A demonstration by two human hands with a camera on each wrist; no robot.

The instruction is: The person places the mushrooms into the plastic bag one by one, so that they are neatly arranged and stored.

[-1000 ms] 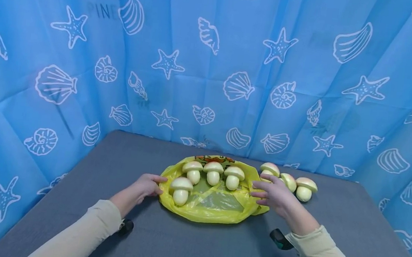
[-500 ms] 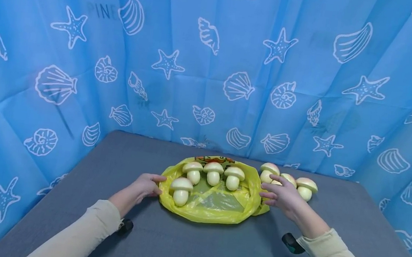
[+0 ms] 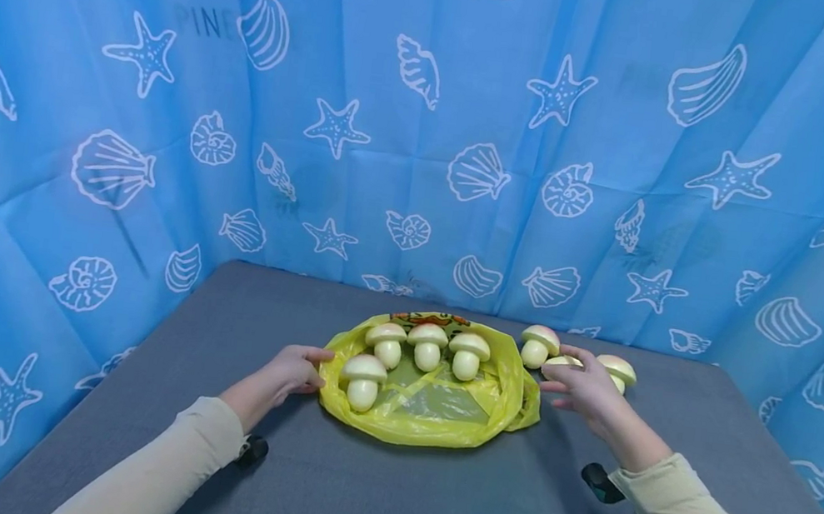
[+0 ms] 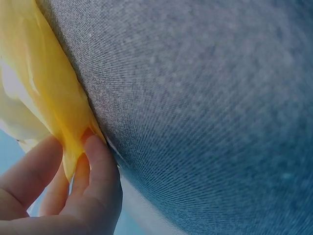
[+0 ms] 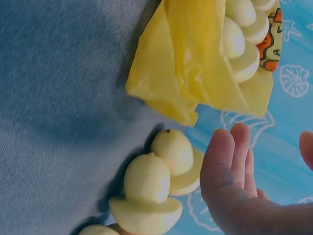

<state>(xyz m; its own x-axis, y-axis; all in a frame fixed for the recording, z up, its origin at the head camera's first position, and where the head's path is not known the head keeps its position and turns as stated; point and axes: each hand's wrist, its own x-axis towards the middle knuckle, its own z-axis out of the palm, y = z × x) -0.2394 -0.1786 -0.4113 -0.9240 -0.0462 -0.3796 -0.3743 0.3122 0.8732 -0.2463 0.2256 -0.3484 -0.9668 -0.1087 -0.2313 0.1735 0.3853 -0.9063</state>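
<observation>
A yellow plastic bag (image 3: 431, 435) lies with its mouth spread wide on the grey cloth. Several toy mushrooms (image 3: 361, 394) with pale stems and domed caps stand in it, along its back and left. My left hand (image 3: 292, 370) pinches the bag's left edge; in the left wrist view the yellow film (image 4: 58, 107) runs between thumb and fingers. Beyond the bag's right side, my right hand (image 3: 586, 391) hovers beside three loose mushrooms (image 3: 533, 352), fingers extended and holding nothing. It partly covers the middle one (image 3: 563, 361). In the right wrist view two mushrooms (image 5: 146, 181) lie left of the fingers.
A grey cloth-covered table (image 3: 387, 497) spreads under everything. Behind it and along both sides hangs a blue curtain (image 3: 426, 124) printed with white shells and starfish. The third loose mushroom (image 3: 617, 369) is farthest right. A dark wrist device (image 3: 601, 483) shows below the right sleeve.
My right hand has moved rightward, off the bag's right edge and over toward the loose mushrooms. The left hand has stayed on the bag's left edge, and the mushrooms have not moved.
</observation>
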